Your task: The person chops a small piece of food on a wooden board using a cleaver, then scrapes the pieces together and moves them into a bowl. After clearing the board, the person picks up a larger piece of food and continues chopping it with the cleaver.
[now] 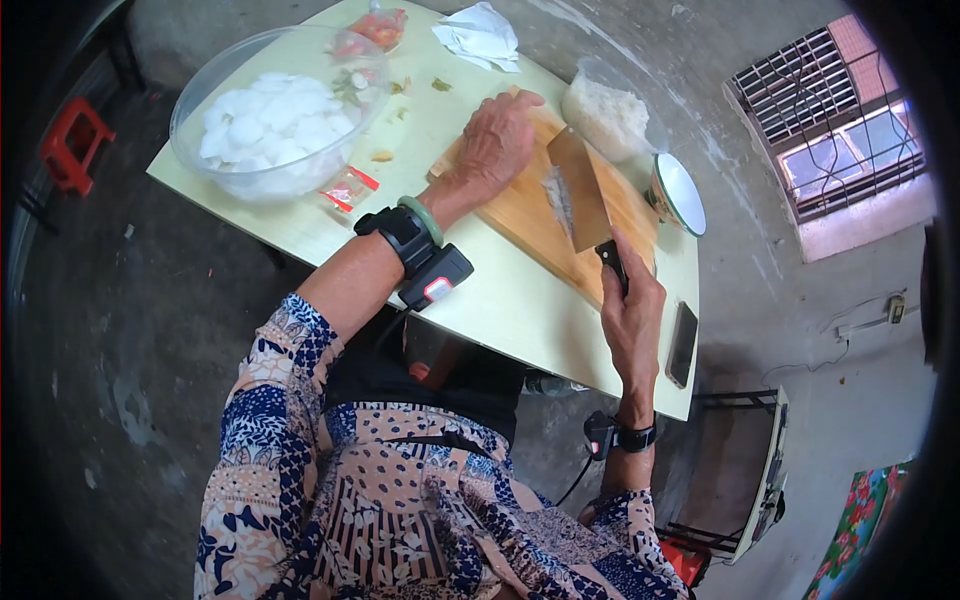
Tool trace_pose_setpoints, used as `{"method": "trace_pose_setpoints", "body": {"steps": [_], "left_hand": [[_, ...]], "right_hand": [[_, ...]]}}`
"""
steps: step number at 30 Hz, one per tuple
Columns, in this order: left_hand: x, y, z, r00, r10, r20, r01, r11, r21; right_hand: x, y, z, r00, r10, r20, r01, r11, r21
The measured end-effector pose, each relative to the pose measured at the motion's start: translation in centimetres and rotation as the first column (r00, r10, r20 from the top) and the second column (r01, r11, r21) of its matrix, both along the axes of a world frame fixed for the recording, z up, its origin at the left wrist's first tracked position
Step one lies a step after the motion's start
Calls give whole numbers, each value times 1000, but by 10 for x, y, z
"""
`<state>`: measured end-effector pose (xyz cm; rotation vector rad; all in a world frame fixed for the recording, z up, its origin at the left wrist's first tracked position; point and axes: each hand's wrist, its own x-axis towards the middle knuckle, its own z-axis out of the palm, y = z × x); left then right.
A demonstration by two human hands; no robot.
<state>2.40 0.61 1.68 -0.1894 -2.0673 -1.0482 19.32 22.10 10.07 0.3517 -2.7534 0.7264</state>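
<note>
My right hand [635,300] is wrapped round the black handle of a cleaver [583,190]. Its broad blade stands over the wooden cutting board [515,220]. Along the blade's left side lies a small strip of whitish-grey shreds [558,198]. My left hand [500,135] is at the far left part of the board, back upward and fingers curled; whatever is under them is hidden. Beyond the board sits a clear bag or container of white shreds [610,115], with a white enamel-like bowl [682,195] tilted to its right.
A large clear plastic bowl [180,130] of white slices stands at the table's left. Around it lie a red-edged packet [350,188], a bag with reddish contents [380,28] and crumpled white paper [478,36]. A phone [682,345] rests by the right edge. A red stool [76,145] stands left.
</note>
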Motion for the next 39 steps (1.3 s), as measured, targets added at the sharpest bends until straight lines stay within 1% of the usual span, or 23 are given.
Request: {"method": "trace_pose_setpoints", "body": {"steps": [1,3,4,6,7,9,10,12,13,16,18,19,21,22,24,25,27,31,33,34,36,37,39], "left_hand": [[0,-1,-1,1000,-10,4,10,1000,10],[-1,-2,-2,1000,-6,-10,6,1000,0],[0,-1,-2,1000,-10,-26,10,1000,-12],[0,0,-1,999,-22,-26,21,1000,-12],[0,-1,-1,999,-22,-25,22,1000,-8],[1,-2,-1,1000,-6,-7,6,1000,-7],[2,-1,0,1000,3,7,-3,1000,-7],[3,-1,0,1000,-5,2,5,1000,-10],[2,-1,0,1000,-8,-4,8,1000,-15],[0,-1,-2,1000,-17,-18,17,1000,-1],[0,-2,-2,1000,-5,-18,5,1000,-2],[1,0,-2,1000,2,-18,-2,1000,-5],[2,2,-2,1000,-8,-8,7,1000,-7],[1,0,-2,1000,-3,3,3,1000,-4],[1,-2,-3,1000,-4,3,4,1000,-5],[1,-2,-3,1000,-14,0,14,1000,-7],[1,-1,-3,1000,-25,8,25,1000,-10],[0,0,-4,1000,-21,11,21,1000,-7],[2,-2,-5,1000,-15,6,15,1000,-20],[3,-1,-3,1000,-15,-3,15,999,-35],[2,1,-3,1000,-22,13,23,999,-32],[0,0,-3,999,-17,29,18,1000,-26],[-1,-1,-5,1000,-14,27,14,1000,-13]], "right_hand": [[-1,-1,-2,1000,6,3,-6,1000,2],[-1,0,-6,993,40,-109,-40,999,5],[0,-1,-4,994,36,-108,-36,999,3],[0,-3,0,999,9,34,-9,1000,5],[-1,-3,-1,999,14,34,-14,1000,6],[0,-3,-3,997,27,-73,-29,999,-25],[-1,-4,-2,997,28,-72,-30,999,-23],[0,-5,1,999,12,34,-12,1000,20],[1,-3,1,999,9,33,-9,1000,18],[-2,-2,-3,999,30,-24,-30,999,12],[0,-2,-5,992,51,-113,-50,999,13],[2,-3,-3,993,44,-111,-42,999,13],[3,-8,5,996,-19,92,19,1000,5],[1,-7,2,996,-13,90,12,1000,5],[1,-3,-5,998,17,-59,-20,999,-48],[1,-3,-4,998,18,-59,-20,999,-48],[2,-4,-1,1000,17,9,-17,1000,-8],[1,-3,-2,1000,25,15,-25,1000,9],[3,-3,-7,998,34,-54,-37,998,-46],[3,-4,-5,998,29,-53,-32,998,-47],[2,-6,-2,999,14,39,-13,1000,-15],[2,-6,-3,999,18,38,-18,1000,-15],[2,-4,-6,997,41,-65,-44,998,-45]]}}
